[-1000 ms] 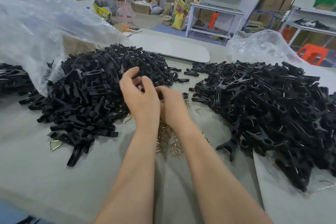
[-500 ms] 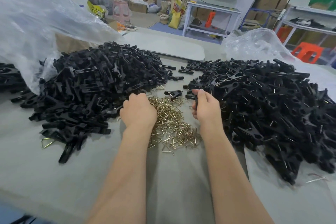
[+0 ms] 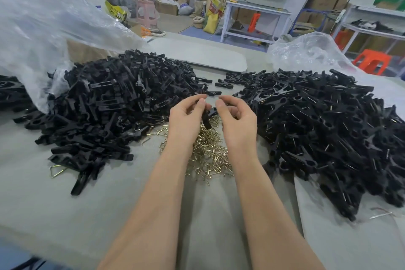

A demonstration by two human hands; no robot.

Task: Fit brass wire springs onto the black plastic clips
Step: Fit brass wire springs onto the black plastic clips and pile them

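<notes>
A pile of brass wire springs point(image 3: 208, 151) lies on the grey table point(image 3: 54, 204) between my forearms. My left hand point(image 3: 188, 116) is raised over it and pinches one black plastic clip piece point(image 3: 206, 119) that hangs downward from my fingertips. Just to its right, my right hand point(image 3: 237, 120) hovers with loosely curled fingers and nothing visible in it, its fingertips close to the clip. A heap of bare black clip pieces point(image 3: 114, 103) lies to the left. The heap of black clips on the right point(image 3: 324, 129) shows wire ends.
A large clear plastic bag point(image 3: 43, 35) rises at the left, and a smaller one point(image 3: 306, 52) lies behind the right heap. A stray spring point(image 3: 57, 170) lies at the left heap's near edge. Shelving, stools and cardboard boxes stand beyond the table.
My right hand left the right heap and came back to the middle. My left hand rose from the springs holding a black clip piece. Both hands now meet above the spring pile.
</notes>
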